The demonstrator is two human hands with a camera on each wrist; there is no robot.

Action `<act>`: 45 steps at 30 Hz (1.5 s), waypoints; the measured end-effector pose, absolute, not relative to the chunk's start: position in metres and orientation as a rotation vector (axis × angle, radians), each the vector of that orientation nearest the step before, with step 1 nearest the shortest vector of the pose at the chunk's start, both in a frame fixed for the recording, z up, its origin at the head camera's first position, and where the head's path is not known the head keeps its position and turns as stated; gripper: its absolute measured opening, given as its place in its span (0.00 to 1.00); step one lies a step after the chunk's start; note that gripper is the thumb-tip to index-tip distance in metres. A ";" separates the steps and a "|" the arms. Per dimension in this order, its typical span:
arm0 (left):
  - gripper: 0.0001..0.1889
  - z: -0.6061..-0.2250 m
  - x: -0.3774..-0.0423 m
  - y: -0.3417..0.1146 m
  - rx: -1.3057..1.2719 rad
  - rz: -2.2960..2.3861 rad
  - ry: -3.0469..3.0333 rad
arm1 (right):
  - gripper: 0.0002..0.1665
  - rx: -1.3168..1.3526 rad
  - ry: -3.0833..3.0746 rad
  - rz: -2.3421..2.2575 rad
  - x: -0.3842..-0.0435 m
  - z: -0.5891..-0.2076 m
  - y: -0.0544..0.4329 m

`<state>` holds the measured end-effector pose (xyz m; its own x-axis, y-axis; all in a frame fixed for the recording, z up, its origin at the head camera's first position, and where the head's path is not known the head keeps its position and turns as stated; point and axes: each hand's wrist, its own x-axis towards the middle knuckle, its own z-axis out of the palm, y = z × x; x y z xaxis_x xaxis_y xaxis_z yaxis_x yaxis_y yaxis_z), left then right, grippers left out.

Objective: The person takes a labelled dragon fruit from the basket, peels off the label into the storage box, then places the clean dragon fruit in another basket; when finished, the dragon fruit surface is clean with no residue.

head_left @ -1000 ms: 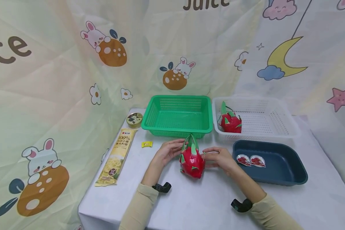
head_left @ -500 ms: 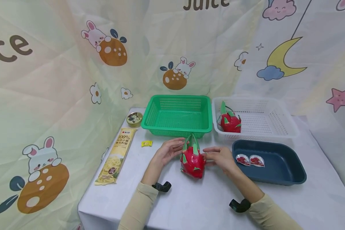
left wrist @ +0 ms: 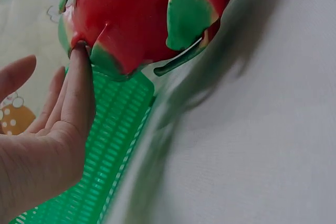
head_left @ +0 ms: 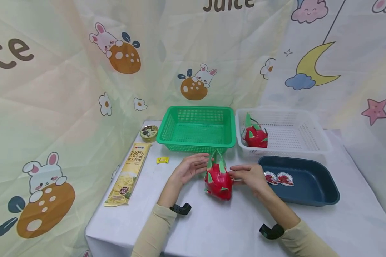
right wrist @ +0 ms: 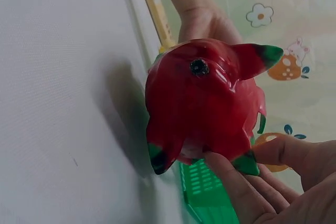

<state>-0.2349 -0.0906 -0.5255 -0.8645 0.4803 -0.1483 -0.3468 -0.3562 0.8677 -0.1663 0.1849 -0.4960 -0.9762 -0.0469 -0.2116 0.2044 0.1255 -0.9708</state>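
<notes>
A red dragon fruit [head_left: 218, 182] with green-tipped scales is between my two hands, its long green leaves pointing away from me. My right hand [head_left: 251, 177] pinches a scale on its right side between thumb and finger, as the right wrist view shows. On the other side, my left hand [head_left: 190, 167] has its fingers extended, one fingertip touching the fruit [left wrist: 136, 19] in the left wrist view, the thumb standing apart. The fruit's dark round end [right wrist: 199, 67] faces the right wrist camera. Its shadow falls on the white cloth [right wrist: 63, 108].
Behind stand a green basket [head_left: 196, 146] and a white basket [head_left: 296, 151] holding another dragon fruit [head_left: 256, 138]. A dark blue tray [head_left: 308, 189] with two stickers [head_left: 285, 179] is at right. Leftward lie a noodle packet [head_left: 128, 175], a yellow-wrapped piece [head_left: 162, 160] and a round tin [head_left: 149, 133].
The dragon fruit has shifted slightly right and turned a little, the right hand moving along with it. My left hand stays almost where it was.
</notes>
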 end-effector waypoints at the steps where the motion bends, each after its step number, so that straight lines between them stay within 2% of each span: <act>1: 0.25 -0.525 -0.235 -0.090 0.180 2.229 1.388 | 0.20 0.157 2.211 -1.947 -0.166 -0.495 0.187; 6: 0.22 -0.523 -0.234 -0.089 0.206 2.217 1.406 | 0.21 0.162 2.217 -1.936 -0.162 -0.492 0.193; 15: 0.23 -0.519 -0.233 -0.085 0.249 2.220 1.384 | 0.26 0.174 2.232 -1.913 -0.155 -0.483 0.201; 30: 0.24 -0.520 -0.233 -0.081 0.355 2.260 1.223 | 0.25 0.137 2.272 -1.925 -0.148 -0.466 0.215; 45: 0.24 -0.519 -0.235 -0.076 0.360 2.239 1.221 | 0.29 0.129 2.320 -1.917 -0.140 -0.452 0.241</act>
<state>-0.2347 -0.0759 -0.5195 -0.8081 0.5882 -0.0303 -0.3442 -0.4299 0.8347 -0.1400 0.2411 -0.4515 -0.9880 -0.0163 -0.1536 0.1477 0.1898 -0.9706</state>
